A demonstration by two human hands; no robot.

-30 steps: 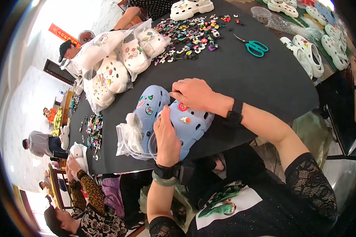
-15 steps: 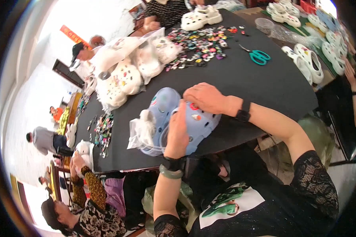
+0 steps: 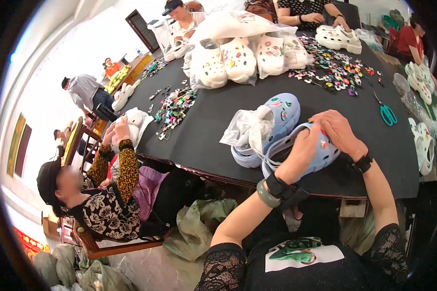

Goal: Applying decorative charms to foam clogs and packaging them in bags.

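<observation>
A pale blue clog [image 3: 329, 156] with coloured charms on its toe lies near the front edge of the black table. My left hand [image 3: 302, 149] is closed on it, reaching along its opening with the fingers hidden at the upper. Bent over the toe from the other side is my right hand [image 3: 339, 133], its fingertips pressed near those of the left; whether a small charm is between them is hidden. Touching it on the left stands the second blue clog [image 3: 287, 112], also decorated, with crumpled white plastic wrapping [image 3: 251, 127] in its opening.
Bagged white clogs [image 3: 238, 60] stand beyond, between two piles of small charms [image 3: 337, 68] [image 3: 176, 109]. Teal scissors [image 3: 387, 114] lie right, near more white clogs [image 3: 422, 145]. A co-worker [image 3: 111, 194] sits at left handling a white shoe; others work across the table.
The view has swung left, so the table and clogs appear farther right. Both hands stay on the same blue clog, fingertips still close together at its toe.
</observation>
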